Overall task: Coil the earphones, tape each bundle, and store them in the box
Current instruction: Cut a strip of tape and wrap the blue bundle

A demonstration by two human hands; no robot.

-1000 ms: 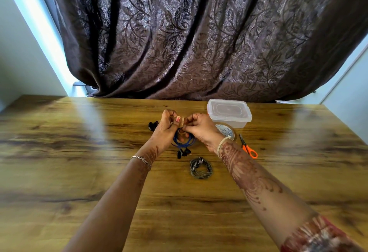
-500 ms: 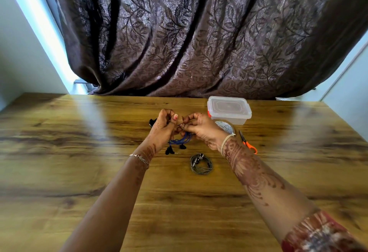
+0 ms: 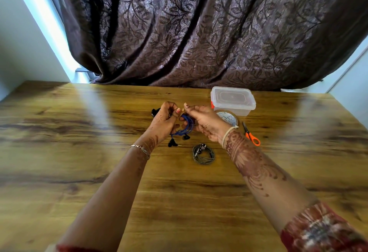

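A: Change vs 0.5 s ago?
B: Small gap now between left hand [image 3: 164, 120] and right hand [image 3: 205, 122]; fingertips pinched together before. Gripping blue earphones [image 3: 188, 125] w/ both, fingers curled, just above table [image 3: 99, 152]; buds dangling lower. Poss. tape bit [image 3: 182, 110] at fingertips, too small to confirm.
A: Meaning for task?
B: Prob. mid-taping this bundle. Grey coiled earphones [image 3: 203, 154] on wood nearby, black pair [image 3: 155, 111] behind left hand. Lid on clear plastic box [image 3: 233, 100], nothing visibly stored.
A: Surface, room?
B: Glossy wood-grain top w/ tape roll [image 3: 229, 117], orange scissors [image 3: 252, 135]. Brown leaf-pattern curtain [image 3: 199, 32] behind, pale walls either side.
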